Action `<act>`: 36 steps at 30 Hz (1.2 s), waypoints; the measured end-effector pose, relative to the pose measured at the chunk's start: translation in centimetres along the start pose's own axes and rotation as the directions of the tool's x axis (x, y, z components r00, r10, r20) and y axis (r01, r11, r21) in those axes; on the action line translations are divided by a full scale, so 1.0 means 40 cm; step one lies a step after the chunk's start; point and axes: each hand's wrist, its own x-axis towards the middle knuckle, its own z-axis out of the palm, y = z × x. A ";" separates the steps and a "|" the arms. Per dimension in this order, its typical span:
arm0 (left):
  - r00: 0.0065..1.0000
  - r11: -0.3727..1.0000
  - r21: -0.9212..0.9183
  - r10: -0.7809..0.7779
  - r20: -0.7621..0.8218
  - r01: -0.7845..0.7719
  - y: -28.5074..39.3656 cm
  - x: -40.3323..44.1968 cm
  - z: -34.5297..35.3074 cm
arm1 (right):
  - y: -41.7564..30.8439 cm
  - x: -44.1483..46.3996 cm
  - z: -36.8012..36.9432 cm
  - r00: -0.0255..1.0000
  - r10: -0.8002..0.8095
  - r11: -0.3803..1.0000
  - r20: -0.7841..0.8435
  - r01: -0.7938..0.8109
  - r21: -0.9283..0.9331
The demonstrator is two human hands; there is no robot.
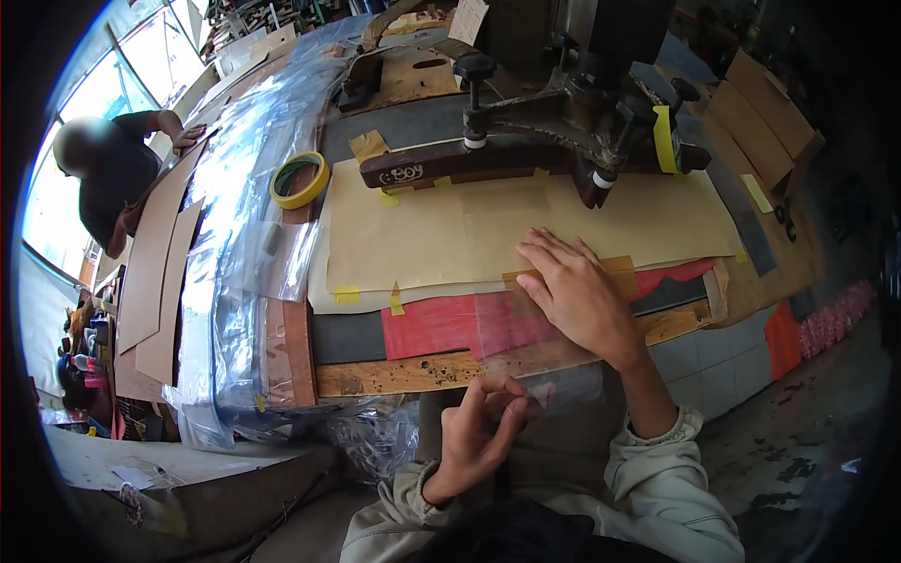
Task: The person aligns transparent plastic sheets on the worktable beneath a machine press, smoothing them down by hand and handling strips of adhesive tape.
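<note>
My right hand [577,296] lies flat, fingers outstretched, over the front edge of a beige paper sheet [432,235]. A brown translucent strip [615,272] shows beneath it. Below my left hand's level nothing covers the wooden table edge [404,375]; the hand [479,427] itself hovers just in front, thumb and fingers pinched together at a clear plastic sheet [558,385]. That plastic runs up over a red sheet [427,328] toward my right hand. Yellow tape pieces [346,295] stick to the beige paper's border.
A dark machine arm bearing a bar [441,167] spans the paper's far side. A yellow tape roll [300,181] sits left, beside layered clear plastic [235,197]. Brown boards [155,272] lie farther left, near another person [117,183]. A cardboard box [760,122] stands right.
</note>
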 end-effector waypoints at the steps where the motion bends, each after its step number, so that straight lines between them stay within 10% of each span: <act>1: 1.000 1.000 0.003 0.001 0.000 -0.001 0.002 0.005 0.000 | 0.006 0.005 0.002 1.000 -0.005 1.000 0.005 0.005 0.012; 36: 0.992 0.997 0.036 0.073 -0.100 -0.070 -0.063 0.049 0.014 | 0.041 0.075 0.034 0.992 -0.060 0.992 -0.110 0.072 0.105</act>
